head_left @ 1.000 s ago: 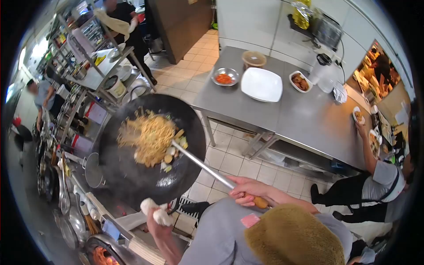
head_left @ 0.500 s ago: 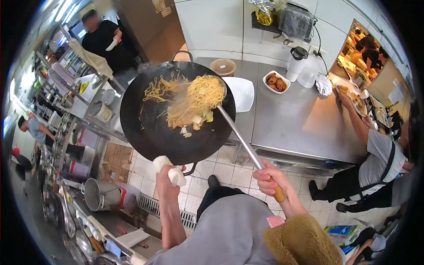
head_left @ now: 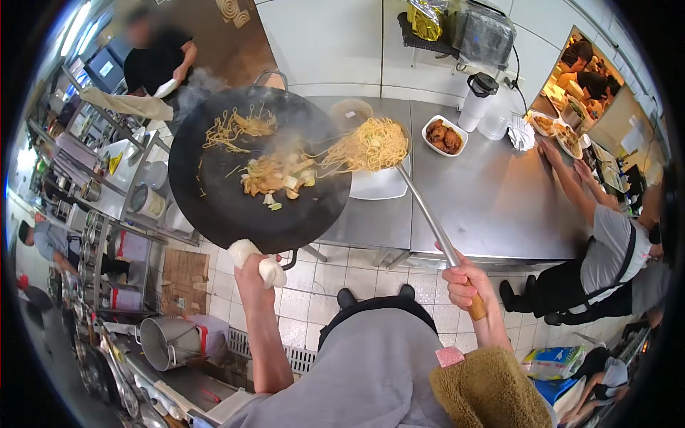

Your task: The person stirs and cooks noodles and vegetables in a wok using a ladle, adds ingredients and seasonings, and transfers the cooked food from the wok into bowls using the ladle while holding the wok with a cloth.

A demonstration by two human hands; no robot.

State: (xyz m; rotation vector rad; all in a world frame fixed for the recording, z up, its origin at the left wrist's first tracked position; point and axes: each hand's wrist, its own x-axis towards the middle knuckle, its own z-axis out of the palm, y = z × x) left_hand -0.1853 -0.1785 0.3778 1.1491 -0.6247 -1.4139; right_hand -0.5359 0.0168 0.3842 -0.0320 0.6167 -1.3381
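My left hand (head_left: 255, 272) is closed on a white cloth (head_left: 245, 252) at the near handle of a large black wok (head_left: 235, 207). Some noodles (head_left: 242, 128) and vegetable pieces (head_left: 277, 177) lie in the steaming wok. My right hand (head_left: 466, 279) is wrapped round the wooden end of a long metal ladle (head_left: 432, 220). A heap of noodles (head_left: 374, 145) sits on the ladle's head, above a white square plate (head_left: 379, 187), with strands trailing back to the wok. The heap hides part of the plate.
On the steel table (head_left: 492, 207) stand a bowl of browned food (head_left: 444, 137), a lidded round tub (head_left: 350, 114) and a white jug (head_left: 477, 101). One person (head_left: 614, 250) works at the right; another (head_left: 157, 60) stands behind the wok. A metal pot (head_left: 168, 342) is at lower left.
The wok has come away from the left side to beside the table. The ladle has lifted noodles out of it and moved right, over the plate.
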